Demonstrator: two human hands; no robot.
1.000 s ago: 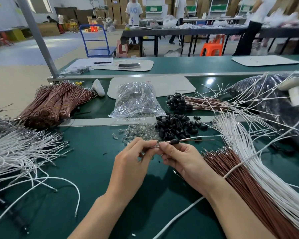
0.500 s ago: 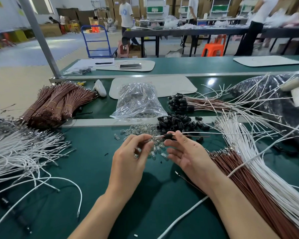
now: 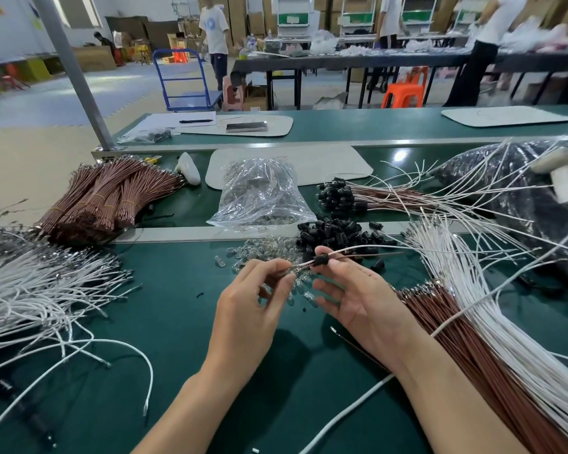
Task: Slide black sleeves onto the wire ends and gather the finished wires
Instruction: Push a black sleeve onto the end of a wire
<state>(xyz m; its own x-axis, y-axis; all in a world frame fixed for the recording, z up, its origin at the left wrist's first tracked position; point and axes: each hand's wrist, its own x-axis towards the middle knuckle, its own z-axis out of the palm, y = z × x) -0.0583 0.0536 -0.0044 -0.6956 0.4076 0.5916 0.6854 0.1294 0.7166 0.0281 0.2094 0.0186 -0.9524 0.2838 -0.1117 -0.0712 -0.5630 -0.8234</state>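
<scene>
Far left of the clear bag point(image 3: 263, 194), loose white wires point(image 3: 30, 290) sprawl over the green table point(image 3: 177, 322). Closer to the bag on its left lie tied bundles of brown wires point(image 3: 112, 198). Just in front of the bag, toward the person, sits a heap of small glass bulbs point(image 3: 269, 249). The left hand point(image 3: 250, 309) hovers nearer still, its thumb and forefinger pinching the end of a thin wire pair point(image 3: 358, 252), one white strand and one brown.

A black sleeve point(image 3: 320, 259) sits on this pair, in front and slightly right of the bag, raised above the bulbs. The right hand point(image 3: 358, 296) pinches that sleeve between thumb and forefinger, its other fingers spread straight.

By the bag's near right corner is a pile of loose sleeves point(image 3: 332, 232). Directly right of the bag lie finished wires point(image 3: 341, 194), their sleeved ends gathered together. Farther right, long brown wires point(image 3: 473, 355) and a fan of white wires point(image 3: 456, 273) spread toward the person, with a dark bag point(image 3: 505, 185) beyond them.
</scene>
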